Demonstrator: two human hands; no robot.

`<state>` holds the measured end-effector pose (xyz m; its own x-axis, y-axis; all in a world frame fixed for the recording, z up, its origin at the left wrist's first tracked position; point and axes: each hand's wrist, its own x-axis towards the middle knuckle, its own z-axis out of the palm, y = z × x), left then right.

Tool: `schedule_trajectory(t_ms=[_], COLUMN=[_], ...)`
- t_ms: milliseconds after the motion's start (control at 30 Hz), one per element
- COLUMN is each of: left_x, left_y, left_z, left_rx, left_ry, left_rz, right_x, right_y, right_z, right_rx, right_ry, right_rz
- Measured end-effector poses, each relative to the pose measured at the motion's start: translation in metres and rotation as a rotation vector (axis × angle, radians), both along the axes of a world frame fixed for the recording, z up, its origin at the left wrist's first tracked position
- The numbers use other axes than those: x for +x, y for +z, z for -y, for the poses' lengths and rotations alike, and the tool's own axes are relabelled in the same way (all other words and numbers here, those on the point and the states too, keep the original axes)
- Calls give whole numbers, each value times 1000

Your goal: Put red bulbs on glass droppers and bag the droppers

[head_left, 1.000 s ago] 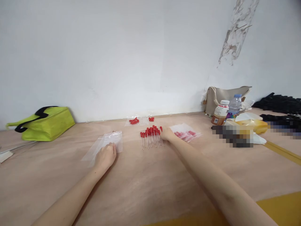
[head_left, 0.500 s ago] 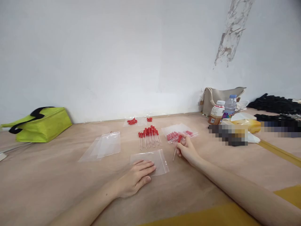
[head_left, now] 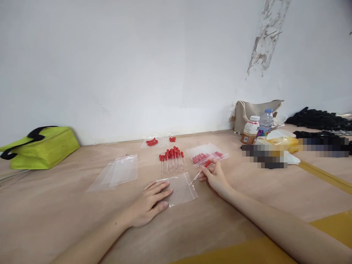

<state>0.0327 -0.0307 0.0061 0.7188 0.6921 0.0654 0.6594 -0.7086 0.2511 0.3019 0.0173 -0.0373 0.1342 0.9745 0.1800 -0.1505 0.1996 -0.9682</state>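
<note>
My left hand (head_left: pixel 154 201) lies flat with fingers spread on the left part of a clear zip bag (head_left: pixel 180 189). Between the fingertips of my right hand (head_left: pixel 216 178) is a glass dropper (head_left: pixel 197 176) with a red rubber bulb. Its thin tip points down and left, at the zip end of the bag; whether it touches cannot be made out. Behind the bag lies a group of similar red-topped droppers (head_left: pixel 172 159), side by side. A filled clear bag (head_left: pixel 207 154) with red bulbs inside lies just beyond my right hand.
More clear zip bags (head_left: pixel 123 170) lie overlapped at the left. Loose red bulbs (head_left: pixel 152 142) rest on clear plastic near the wall. A lime-green bag (head_left: pixel 45 148) stands far left. At right are a brown drink bottle (head_left: pixel 250 130), a water bottle (head_left: pixel 266 123) and a beige bag (head_left: pixel 254 108).
My right hand has brought the dropper left, turning it from steep to slanted, with its tip at the bag's zip end. My left hand has slid slightly left on the bag.
</note>
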Motion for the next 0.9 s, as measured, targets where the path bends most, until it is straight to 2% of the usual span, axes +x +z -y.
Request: schedule_trajectory(t_ms=[133,267,367,433,567,733,900], left_x=[5,7,8,7,7,8,9], left_y=[-1,-3,-4,-4,-3,-3,-3], left_z=[1,2,2,2,2,1,1], left_rx=[24,41,35,32,18,11,7], left_ry=[7,15,16,18,10,0,-19], left_rz=[-30,-25,-4,4,-5,-13,10], right_x=[-1,11,23,26,23,15,12], right_y=[6,15,18,19,17,16,18], right_z=[6,10,9,8,7,5,5], right_rx=[-58,-129,-102,-59,18,-52,-40], right_ry=[77,333,494,541,618,812,805], right_rz=[-47,54,210,266,198,137,142])
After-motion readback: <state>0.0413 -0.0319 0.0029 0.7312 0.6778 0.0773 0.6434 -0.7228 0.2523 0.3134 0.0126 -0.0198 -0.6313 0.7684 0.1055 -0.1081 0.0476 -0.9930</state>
